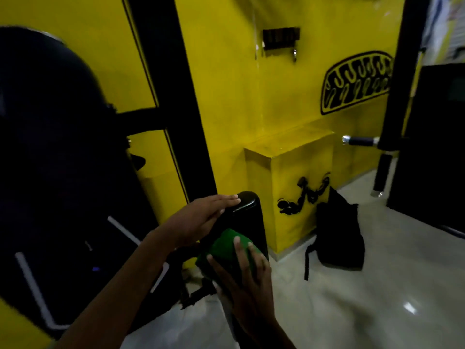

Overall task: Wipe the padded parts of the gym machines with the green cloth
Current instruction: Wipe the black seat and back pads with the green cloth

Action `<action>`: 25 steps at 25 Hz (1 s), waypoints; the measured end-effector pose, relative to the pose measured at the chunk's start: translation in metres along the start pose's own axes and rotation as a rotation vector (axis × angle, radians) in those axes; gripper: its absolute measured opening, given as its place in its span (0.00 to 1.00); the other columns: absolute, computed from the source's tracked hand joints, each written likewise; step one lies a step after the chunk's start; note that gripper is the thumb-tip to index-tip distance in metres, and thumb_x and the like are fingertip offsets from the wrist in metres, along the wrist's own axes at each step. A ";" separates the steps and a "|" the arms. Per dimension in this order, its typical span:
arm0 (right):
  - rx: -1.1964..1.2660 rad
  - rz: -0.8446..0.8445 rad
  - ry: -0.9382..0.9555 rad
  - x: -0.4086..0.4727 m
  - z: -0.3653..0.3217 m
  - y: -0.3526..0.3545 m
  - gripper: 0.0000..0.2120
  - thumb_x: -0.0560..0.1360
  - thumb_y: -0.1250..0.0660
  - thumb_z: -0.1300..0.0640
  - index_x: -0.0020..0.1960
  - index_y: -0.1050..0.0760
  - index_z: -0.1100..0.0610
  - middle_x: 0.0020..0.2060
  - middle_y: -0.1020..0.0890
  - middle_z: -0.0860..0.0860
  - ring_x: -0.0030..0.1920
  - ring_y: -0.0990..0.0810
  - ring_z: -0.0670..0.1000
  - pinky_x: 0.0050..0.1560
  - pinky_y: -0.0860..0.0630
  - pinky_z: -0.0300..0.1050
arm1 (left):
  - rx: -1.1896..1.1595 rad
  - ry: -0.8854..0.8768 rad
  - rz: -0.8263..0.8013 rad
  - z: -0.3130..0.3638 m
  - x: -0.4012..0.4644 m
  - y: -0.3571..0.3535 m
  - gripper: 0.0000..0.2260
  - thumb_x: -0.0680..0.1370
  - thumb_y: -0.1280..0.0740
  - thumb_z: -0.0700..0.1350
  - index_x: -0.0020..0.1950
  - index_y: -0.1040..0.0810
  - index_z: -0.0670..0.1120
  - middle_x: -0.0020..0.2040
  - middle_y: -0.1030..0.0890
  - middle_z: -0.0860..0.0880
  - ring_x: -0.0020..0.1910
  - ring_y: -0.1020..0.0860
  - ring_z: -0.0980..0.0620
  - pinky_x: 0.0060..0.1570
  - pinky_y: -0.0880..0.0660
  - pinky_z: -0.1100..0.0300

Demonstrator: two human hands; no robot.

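A black padded roller (247,205) of a gym machine stands in the lower middle, glossy at its top end. My left hand (201,220) rests flat on the roller's upper left side, fingers stretched toward the top. My right hand (241,273) presses the green cloth (226,244) against the roller's middle, fingers spread over the cloth. The roller's lower part is hidden behind my right hand and forearm.
A large black padded seat back (50,147) fills the left. A black upright frame post (176,84) crosses the yellow wall. A yellow block (297,177) stands behind the roller, a black backpack (337,235) leans against it on the pale tiled floor. Another black machine (432,147) with a handle (359,141) is at right.
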State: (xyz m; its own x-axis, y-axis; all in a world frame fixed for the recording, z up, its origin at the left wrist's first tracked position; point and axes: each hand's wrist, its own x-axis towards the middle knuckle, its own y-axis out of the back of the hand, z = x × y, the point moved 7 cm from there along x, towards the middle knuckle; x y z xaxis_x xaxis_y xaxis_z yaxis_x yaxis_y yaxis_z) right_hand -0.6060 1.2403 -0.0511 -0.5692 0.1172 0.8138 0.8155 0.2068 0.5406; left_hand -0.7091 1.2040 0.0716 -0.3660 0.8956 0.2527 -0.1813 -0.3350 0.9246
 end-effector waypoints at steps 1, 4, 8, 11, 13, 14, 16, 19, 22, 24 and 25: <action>0.006 0.035 -0.067 0.006 -0.003 0.000 0.28 0.79 0.45 0.40 0.76 0.48 0.40 0.76 0.46 0.57 0.69 0.38 0.63 0.54 0.26 0.68 | -0.012 -0.031 -0.024 -0.004 0.002 0.001 0.21 0.80 0.48 0.47 0.73 0.32 0.49 0.73 0.33 0.54 0.72 0.37 0.60 0.70 0.39 0.64; 0.042 0.212 -0.396 0.021 -0.006 0.001 0.25 0.80 0.50 0.39 0.76 0.51 0.38 0.77 0.50 0.54 0.75 0.48 0.56 0.64 0.33 0.62 | 0.007 -0.144 -0.111 -0.014 -0.003 -0.006 0.22 0.81 0.49 0.49 0.76 0.37 0.50 0.76 0.39 0.55 0.74 0.42 0.61 0.69 0.44 0.69; 0.191 0.476 -0.914 0.018 -0.008 -0.004 0.26 0.78 0.51 0.37 0.75 0.50 0.38 0.77 0.49 0.51 0.75 0.46 0.50 0.68 0.35 0.59 | 0.039 -0.297 -0.134 -0.013 0.000 -0.009 0.23 0.81 0.50 0.51 0.77 0.42 0.49 0.77 0.43 0.56 0.75 0.46 0.61 0.68 0.49 0.75; 0.126 0.463 -0.973 0.014 -0.036 -0.016 0.29 0.77 0.54 0.33 0.76 0.53 0.39 0.77 0.45 0.55 0.73 0.42 0.55 0.66 0.41 0.50 | 0.104 -0.389 -0.179 -0.009 0.013 -0.012 0.25 0.81 0.51 0.52 0.78 0.45 0.47 0.78 0.45 0.53 0.76 0.49 0.60 0.69 0.51 0.74; 0.157 0.463 -1.042 0.022 -0.012 -0.012 0.30 0.76 0.52 0.33 0.76 0.50 0.40 0.76 0.43 0.55 0.73 0.41 0.56 0.65 0.40 0.48 | 0.167 -0.451 -0.180 -0.002 0.015 -0.016 0.26 0.80 0.53 0.51 0.78 0.47 0.45 0.78 0.47 0.51 0.75 0.52 0.60 0.68 0.56 0.76; 0.186 0.467 -1.117 0.026 0.009 -0.008 0.30 0.76 0.51 0.34 0.76 0.48 0.42 0.76 0.43 0.55 0.73 0.42 0.56 0.64 0.41 0.47 | 0.195 -0.471 -0.173 0.001 0.014 -0.018 0.26 0.80 0.54 0.51 0.78 0.48 0.45 0.78 0.48 0.50 0.75 0.52 0.60 0.67 0.57 0.76; 0.228 0.480 -1.214 0.024 0.028 -0.005 0.30 0.77 0.48 0.36 0.76 0.47 0.43 0.75 0.43 0.54 0.74 0.44 0.56 0.64 0.41 0.46 | 0.260 -0.498 -0.149 0.003 0.012 -0.021 0.27 0.81 0.56 0.53 0.78 0.49 0.44 0.78 0.49 0.48 0.76 0.52 0.57 0.70 0.55 0.71; 0.161 0.457 -1.126 0.010 -0.019 -0.020 0.32 0.74 0.55 0.33 0.76 0.53 0.40 0.77 0.47 0.51 0.74 0.45 0.52 0.65 0.44 0.43 | 0.410 -0.566 -0.106 0.005 0.011 -0.025 0.28 0.80 0.57 0.52 0.77 0.45 0.41 0.77 0.44 0.43 0.76 0.45 0.46 0.72 0.41 0.52; 0.163 0.450 -1.114 0.003 -0.007 -0.025 0.30 0.75 0.54 0.34 0.76 0.51 0.40 0.76 0.45 0.52 0.72 0.42 0.54 0.64 0.41 0.43 | 0.679 -0.757 -0.053 0.018 0.005 -0.038 0.26 0.77 0.50 0.46 0.71 0.34 0.34 0.72 0.34 0.37 0.71 0.36 0.36 0.65 0.32 0.40; 0.254 0.458 -1.280 -0.001 0.028 -0.019 0.28 0.78 0.48 0.38 0.76 0.49 0.42 0.75 0.43 0.53 0.71 0.40 0.57 0.64 0.38 0.47 | 0.763 -0.788 -0.023 0.022 0.002 -0.044 0.26 0.76 0.49 0.45 0.70 0.32 0.34 0.71 0.32 0.37 0.71 0.35 0.36 0.65 0.32 0.40; 0.281 0.465 -1.303 -0.007 0.031 -0.020 0.28 0.79 0.47 0.39 0.76 0.49 0.42 0.75 0.43 0.53 0.71 0.40 0.58 0.65 0.38 0.47 | 0.796 -0.786 -0.014 0.023 0.001 -0.045 0.26 0.75 0.49 0.45 0.70 0.32 0.34 0.71 0.32 0.37 0.71 0.35 0.36 0.66 0.33 0.41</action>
State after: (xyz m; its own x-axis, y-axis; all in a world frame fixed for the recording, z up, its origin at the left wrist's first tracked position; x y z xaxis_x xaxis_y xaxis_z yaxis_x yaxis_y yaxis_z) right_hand -0.6215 1.2655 -0.0738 -0.0716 0.9966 0.0416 0.9931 0.0674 0.0955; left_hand -0.6800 1.2264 0.0363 0.3608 0.9283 0.0902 0.5583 -0.2924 0.7764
